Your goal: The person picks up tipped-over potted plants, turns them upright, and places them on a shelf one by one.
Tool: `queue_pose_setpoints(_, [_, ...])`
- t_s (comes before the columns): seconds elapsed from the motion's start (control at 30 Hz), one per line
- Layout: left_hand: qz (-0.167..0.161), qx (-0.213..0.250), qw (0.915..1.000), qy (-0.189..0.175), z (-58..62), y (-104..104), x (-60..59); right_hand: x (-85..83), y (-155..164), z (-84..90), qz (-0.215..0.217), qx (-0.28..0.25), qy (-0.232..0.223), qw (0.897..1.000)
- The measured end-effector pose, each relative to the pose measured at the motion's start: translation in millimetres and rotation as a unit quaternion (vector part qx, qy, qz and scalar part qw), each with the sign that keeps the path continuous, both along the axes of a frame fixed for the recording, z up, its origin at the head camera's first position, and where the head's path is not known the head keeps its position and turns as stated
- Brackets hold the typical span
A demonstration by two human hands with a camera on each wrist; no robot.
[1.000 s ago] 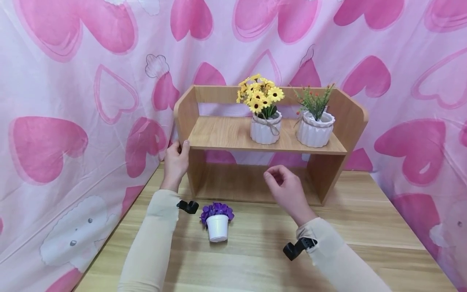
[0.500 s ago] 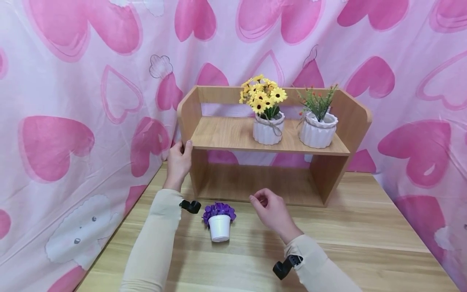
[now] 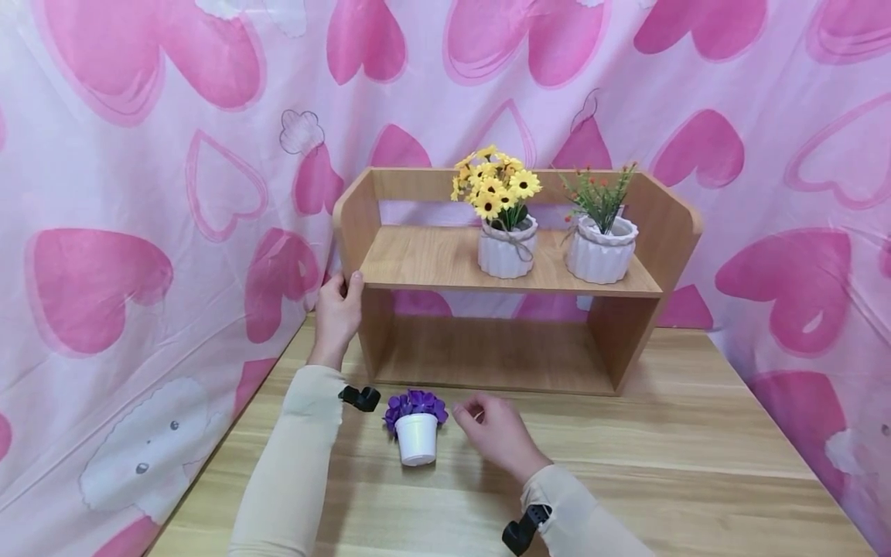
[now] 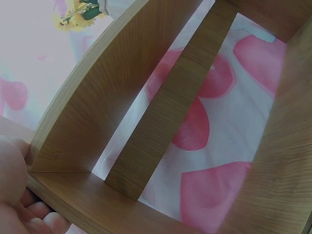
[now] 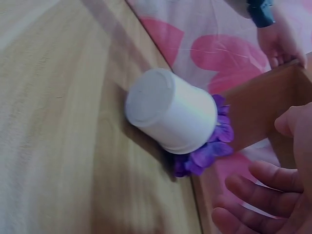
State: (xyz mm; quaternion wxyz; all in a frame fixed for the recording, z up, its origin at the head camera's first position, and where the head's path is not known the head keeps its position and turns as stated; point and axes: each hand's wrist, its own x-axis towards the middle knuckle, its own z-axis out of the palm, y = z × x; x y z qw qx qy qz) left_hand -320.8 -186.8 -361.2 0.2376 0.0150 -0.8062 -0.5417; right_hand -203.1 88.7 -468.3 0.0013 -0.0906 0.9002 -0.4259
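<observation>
My left hand (image 3: 337, 317) grips the left side panel of the wooden shelf (image 3: 418, 255), thumb at the board's front edge and fingers curled behind the panel; the left wrist view shows this hand (image 4: 14, 190) at the panel too. A white pot of purple flowers (image 3: 417, 441) lies tipped over on the table in front of the shelf, its blooms toward the shelf. Just right of it hovers my right hand (image 3: 497, 433), holding nothing. In the right wrist view its loosely bent fingers are spread apart, beside the overturned flowerpot (image 5: 170, 112).
On the upper board stand a white ribbed pot of yellow flowers (image 3: 507, 247) and, to its right, a similar pot with red-tipped greenery (image 3: 602, 251). Pink heart-patterned cloth (image 3: 445, 93) hangs behind and beside the wooden table (image 3: 696, 441).
My right hand has come down and left from in front of the shelf to beside the purple flowerpot. The left hand keeps its hold on the shelf.
</observation>
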Motion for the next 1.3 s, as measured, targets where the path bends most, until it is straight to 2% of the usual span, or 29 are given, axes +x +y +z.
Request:
queue_pose_setpoints(0.2, [-0.004,0.002,1.0000,0.000,-1.9,-0.6,-0.1,2.3,-6.5,-13.1,0.020,0.013,0.005,1.000])
queue_pose_setpoints(0.6, [0.000,0.002,1.0000,-0.008,-1.8,-0.7,-0.5,1.0,-20.9,-31.6,0.025,0.038,-0.029,0.999])
queue_pose_setpoints(0.8, [-0.001,0.005,0.9999,-0.012,-2.4,-0.6,0.4,-1.1,-29.6,-34.8,0.016,0.037,-0.059,0.997])
queue_pose_setpoints(1.1, [-0.002,0.005,0.9996,-0.027,1.5,1.3,1.2,-8.5,-34.7,-36.1,-0.003,0.031,-0.057,0.998])
queue_pose_setpoints(1.3, [0.000,0.006,0.9997,-0.024,2.7,1.0,1.0,-11.9,-39.6,-36.9,-0.016,0.039,-0.061,0.997])
